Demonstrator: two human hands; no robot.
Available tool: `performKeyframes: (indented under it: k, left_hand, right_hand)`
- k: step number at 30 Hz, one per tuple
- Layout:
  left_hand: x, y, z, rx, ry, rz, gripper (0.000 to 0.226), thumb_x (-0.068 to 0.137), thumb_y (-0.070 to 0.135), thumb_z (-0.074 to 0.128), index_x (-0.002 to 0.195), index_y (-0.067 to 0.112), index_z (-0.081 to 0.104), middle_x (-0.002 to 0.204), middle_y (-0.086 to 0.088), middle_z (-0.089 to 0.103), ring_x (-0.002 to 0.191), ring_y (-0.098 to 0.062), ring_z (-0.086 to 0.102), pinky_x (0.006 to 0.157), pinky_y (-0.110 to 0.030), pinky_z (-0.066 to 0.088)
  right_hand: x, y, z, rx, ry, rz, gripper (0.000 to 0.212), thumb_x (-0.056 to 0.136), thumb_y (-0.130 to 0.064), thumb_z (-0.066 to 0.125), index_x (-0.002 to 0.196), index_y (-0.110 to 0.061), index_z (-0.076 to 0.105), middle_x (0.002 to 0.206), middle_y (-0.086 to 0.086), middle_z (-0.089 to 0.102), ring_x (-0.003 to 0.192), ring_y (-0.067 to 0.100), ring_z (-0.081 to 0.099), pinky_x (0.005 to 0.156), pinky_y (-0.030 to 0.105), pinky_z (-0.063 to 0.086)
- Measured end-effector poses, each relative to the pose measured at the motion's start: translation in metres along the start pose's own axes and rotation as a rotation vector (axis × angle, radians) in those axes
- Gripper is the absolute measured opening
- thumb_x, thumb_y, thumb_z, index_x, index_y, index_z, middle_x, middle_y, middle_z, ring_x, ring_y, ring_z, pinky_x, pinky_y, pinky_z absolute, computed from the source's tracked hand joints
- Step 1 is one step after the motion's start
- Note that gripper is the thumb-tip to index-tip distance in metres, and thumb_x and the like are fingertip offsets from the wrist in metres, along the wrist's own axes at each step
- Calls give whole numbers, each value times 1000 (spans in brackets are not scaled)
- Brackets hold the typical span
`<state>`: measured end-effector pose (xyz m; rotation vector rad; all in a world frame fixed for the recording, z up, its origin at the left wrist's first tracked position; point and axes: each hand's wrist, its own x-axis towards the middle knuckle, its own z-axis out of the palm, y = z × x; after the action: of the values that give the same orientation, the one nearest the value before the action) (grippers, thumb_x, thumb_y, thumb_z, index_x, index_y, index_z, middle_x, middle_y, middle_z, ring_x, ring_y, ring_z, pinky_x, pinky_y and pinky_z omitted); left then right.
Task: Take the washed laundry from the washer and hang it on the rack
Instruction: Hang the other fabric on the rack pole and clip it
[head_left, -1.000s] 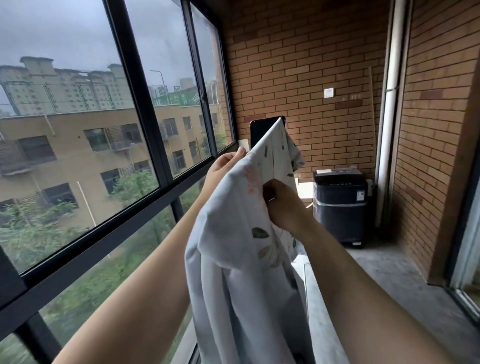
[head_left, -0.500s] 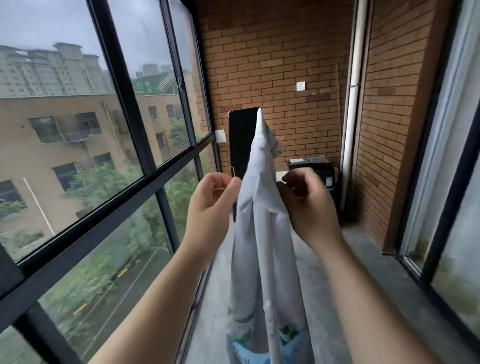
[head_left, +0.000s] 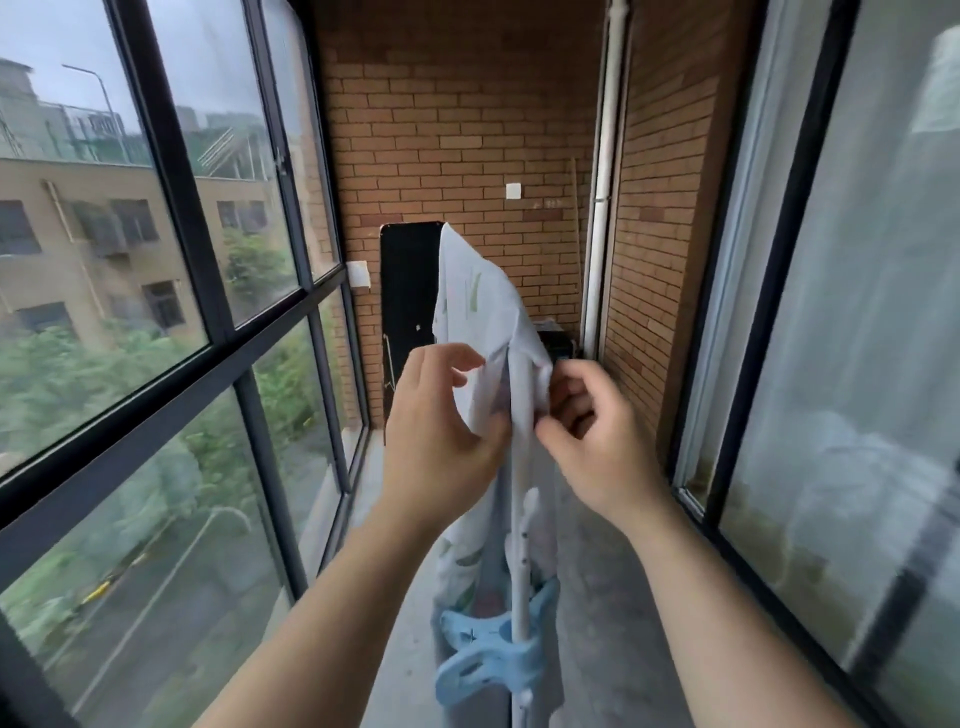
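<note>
A white cloth with a green leaf print (head_left: 480, 306) hangs draped over the white rail of the drying rack (head_left: 519, 519), which runs from the bottom centre away from me. My left hand (head_left: 441, 436) pinches the cloth's left edge between thumb and fingers. On the other side of the rail, my right hand (head_left: 597, 441) grips the cloth's right edge with curled fingers. A light blue clothes peg (head_left: 493, 654) is clamped on the rail close to me. The dark washer (head_left: 556, 338) is mostly hidden behind the cloth.
I stand in a narrow brick balcony. Black-framed windows (head_left: 208, 291) line the left, a glass sliding door (head_left: 857, 364) the right. A black panel (head_left: 408, 312) leans on the far brick wall, with a white pipe (head_left: 602, 197) in the right corner. The concrete floor (head_left: 613, 597) flanks the rack.
The cloth went from bunched in my raised hands to draped over the rail. My hands moved to either side of the rail, and my view turned right.
</note>
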<state>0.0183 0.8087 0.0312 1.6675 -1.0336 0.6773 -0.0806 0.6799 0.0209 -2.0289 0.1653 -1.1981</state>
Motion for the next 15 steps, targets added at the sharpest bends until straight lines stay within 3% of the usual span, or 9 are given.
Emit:
performKeyframes:
  k: [4,8,11,15]
  left_hand:
    - [4,0,2,178,-10,-33,57,71,31,79,118,23,49,115,10,51,99,-9,53,73,-24,47]
    - [16,7,7,296,39,-39,48,78,33,71,119,19,51,113,4,54,89,-17,57,65,-34,50]
    - [23,12,7,320,66,-45,39,79,26,68,114,19,54,111,5,55,83,-17,56,60,-33,48]
    - [26,16,-1,366,82,1,33,76,15,65,108,18,57,109,4,56,75,-19,56,53,-31,43]
  right_hand:
    - [6,-5,-2,-141,33,15,36,83,-17,74,116,-25,62,95,-14,66,85,1,63,69,15,50]
    - [17,-12,0,-257,171,-49,24,87,-29,70,110,-25,66,91,-13,69,79,4,64,64,19,52]
    - [23,-14,5,-344,172,-112,24,87,-22,64,111,-26,65,98,-10,69,85,11,65,66,33,56]
    - [24,-14,1,-397,229,-173,27,86,-11,63,111,-21,65,101,-6,68,88,15,63,67,35,55]
